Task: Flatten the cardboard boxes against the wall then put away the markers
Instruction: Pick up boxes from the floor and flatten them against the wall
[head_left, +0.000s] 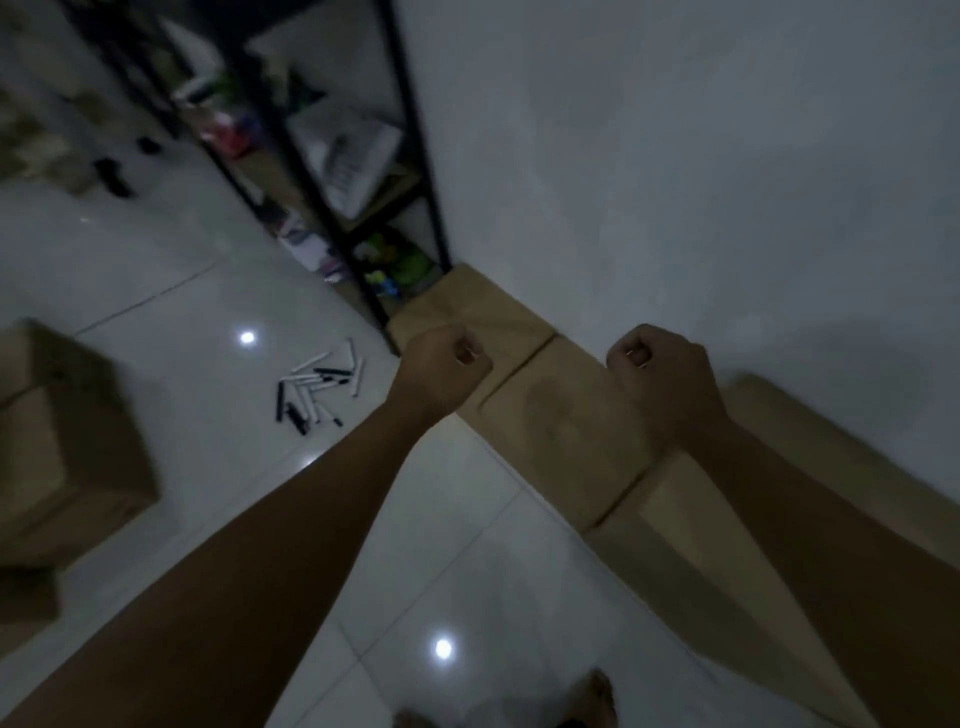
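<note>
Both fists, left hand and right hand, are curled, seemingly holding nothing, above the flattened brown cardboard boxes leaning against the white wall. Flattening looks largely done. The black and white markers lie scattered on the tiled floor, not yet put away.

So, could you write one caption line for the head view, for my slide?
Both fists, left hand and right hand, over flattened cardboard leaning on the wall; markers scattered on the floor.

Storeroom, cluttered metal shelving, tiled floor
</note>
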